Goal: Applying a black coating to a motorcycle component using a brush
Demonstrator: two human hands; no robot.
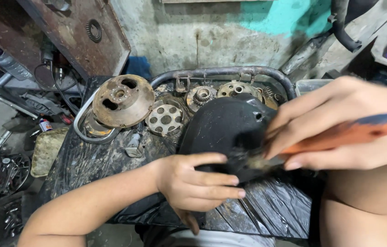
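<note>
Brushing: right hand (335, 123) closed round the orange handle of a brush (340, 135), bristles pressed on the near edge of a black engine cover (223, 128)
Left hand: left hand (193, 183) half curled, fingers laid over the cover's lower edge, steadying it; nothing else held
Cover position: lying on black plastic sheeting (266, 206), just in front of the person
Progress: cover top looks dark and mostly clean; grime shows at the bristles, so that edge judged unfinished
Behind: rusty round plate (122, 100), perforated disc (164, 119), gear parts (201, 96), all inside a bent metal tube frame (221, 72)
Left: scattered tools (1, 176) on floor
Obstruction: none between hands and cover
</note>
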